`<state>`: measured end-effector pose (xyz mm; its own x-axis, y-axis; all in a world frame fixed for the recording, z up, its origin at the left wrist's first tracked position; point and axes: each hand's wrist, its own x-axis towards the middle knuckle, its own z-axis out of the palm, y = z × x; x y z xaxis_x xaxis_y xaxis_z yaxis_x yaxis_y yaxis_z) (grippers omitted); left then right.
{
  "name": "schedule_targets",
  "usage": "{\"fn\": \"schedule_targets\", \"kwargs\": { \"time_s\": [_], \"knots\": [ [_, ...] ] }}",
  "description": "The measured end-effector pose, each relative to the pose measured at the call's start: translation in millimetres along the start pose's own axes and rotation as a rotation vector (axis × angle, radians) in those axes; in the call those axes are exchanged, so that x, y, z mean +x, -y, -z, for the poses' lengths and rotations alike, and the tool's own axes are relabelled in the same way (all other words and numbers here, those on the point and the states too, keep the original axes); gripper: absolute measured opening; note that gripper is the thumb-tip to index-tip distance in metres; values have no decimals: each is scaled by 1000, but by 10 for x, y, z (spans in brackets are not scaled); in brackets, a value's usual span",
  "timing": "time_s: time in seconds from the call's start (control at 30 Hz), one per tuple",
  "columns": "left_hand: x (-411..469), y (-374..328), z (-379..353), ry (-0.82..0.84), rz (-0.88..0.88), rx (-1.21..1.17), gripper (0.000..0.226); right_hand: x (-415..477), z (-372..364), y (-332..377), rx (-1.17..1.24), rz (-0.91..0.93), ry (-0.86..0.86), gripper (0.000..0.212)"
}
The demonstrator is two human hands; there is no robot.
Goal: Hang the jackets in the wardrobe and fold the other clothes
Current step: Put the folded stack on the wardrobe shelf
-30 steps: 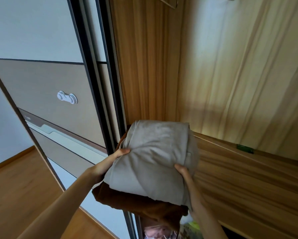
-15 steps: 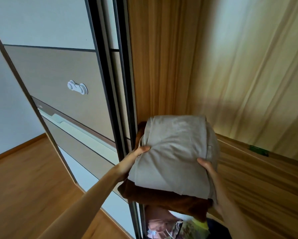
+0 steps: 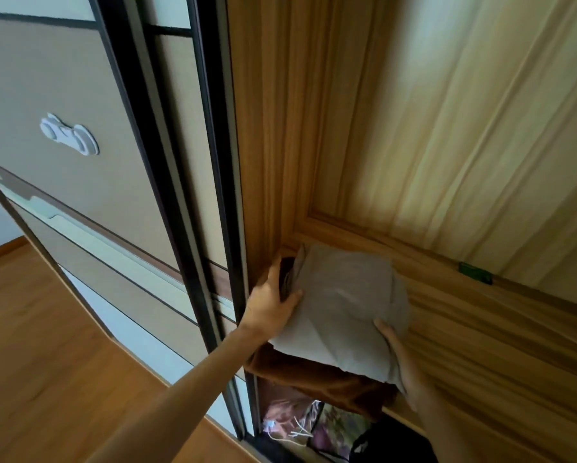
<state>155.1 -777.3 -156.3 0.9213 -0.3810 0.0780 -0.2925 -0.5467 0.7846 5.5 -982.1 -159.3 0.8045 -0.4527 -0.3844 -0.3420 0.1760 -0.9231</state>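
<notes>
A folded grey garment (image 3: 343, 305) lies on top of a folded brown garment (image 3: 317, 379), and the stack rests on the wooden wardrobe shelf (image 3: 500, 332), pushed into its back left corner. My left hand (image 3: 270, 302) grips the stack's left side, with the thumb on the grey cloth. My right hand (image 3: 397, 355) holds its front right corner, fingers partly under the cloth. The brown garment's front edge hangs over the shelf's front edge.
The wardrobe's dark-framed sliding door (image 3: 166, 168) stands just left of my left hand, with a white child lock (image 3: 69, 135) on its panel. Below the shelf lie plastic-wrapped items (image 3: 300, 426) and a black object (image 3: 394, 442). A green tag (image 3: 475, 272) is stuck to the shelf's back.
Both hands have carried the stack forward and down onto the shelf, into the back left corner. The view has moved closer to the wardrobe.
</notes>
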Motion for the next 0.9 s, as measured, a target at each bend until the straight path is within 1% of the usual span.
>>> {"fn": "schedule_targets", "kwargs": {
  "time_s": [0.03,0.07,0.1,0.13,0.17,0.2,0.23,0.27,0.33,0.4,0.43,0.47,0.5,0.53,0.63,0.67,0.73,0.77,0.8,0.87,0.9],
  "knots": [
    [-5,49,10,-21,-118,47,74,1,23,-15,-3,-13,-22,113],
    [-7,89,44,-30,-185,73,69,-35,28,1,-6,-8,-48,114],
    [-13,96,88,-26,-185,64,64,-24,41,-2,-8,-1,-72,108],
    [-15,96,117,-10,-151,47,62,-44,17,22,-9,10,-111,94],
    [-1,104,135,6,-120,25,61,-38,6,8,-61,31,-179,83],
    [21,119,154,18,-111,6,60,-78,12,7,-149,98,-257,86],
    [37,145,177,32,-121,-8,59,-105,29,-20,-277,170,-318,96],
    [42,162,214,47,-148,-16,58,-171,30,-30,-423,215,-321,102],
    [49,220,272,52,-212,15,56,-310,14,-106,-808,389,-226,104],
    [53,307,279,70,-288,201,54,-367,-66,-199,-1194,575,-155,110],
    [65,352,260,95,-319,345,57,-352,-106,-263,-1310,624,-141,115],
    [81,394,239,129,-317,471,65,-365,-156,-277,-1378,631,-130,121],
    [103,429,228,163,-284,547,73,-341,-186,-310,-1413,642,-115,127],
    [121,447,241,187,-264,561,76,-306,-189,-327,-1450,635,-99,131],
    [158,402,347,208,-279,397,54,-255,-157,-365,-1498,612,-59,142],
    [159,367,400,211,-276,358,50,-258,-156,-373,-1503,595,-49,145],
    [127,337,470,215,-326,393,49,-274,-182,-395,-1491,550,-23,151],
    [92,350,469,223,-373,456,49,-277,-199,-412,-1476,530,-15,154],
    [59,359,446,214,-459,581,50,-281,-218,-421,-1468,505,-8,156],
    [-32,333,398,167,-636,877,54,-269,-240,-432,-1464,481,4,159],
    [-94,277,434,134,-672,1052,58,-244,-239,-446,-1466,487,5,159]
  ]
}}
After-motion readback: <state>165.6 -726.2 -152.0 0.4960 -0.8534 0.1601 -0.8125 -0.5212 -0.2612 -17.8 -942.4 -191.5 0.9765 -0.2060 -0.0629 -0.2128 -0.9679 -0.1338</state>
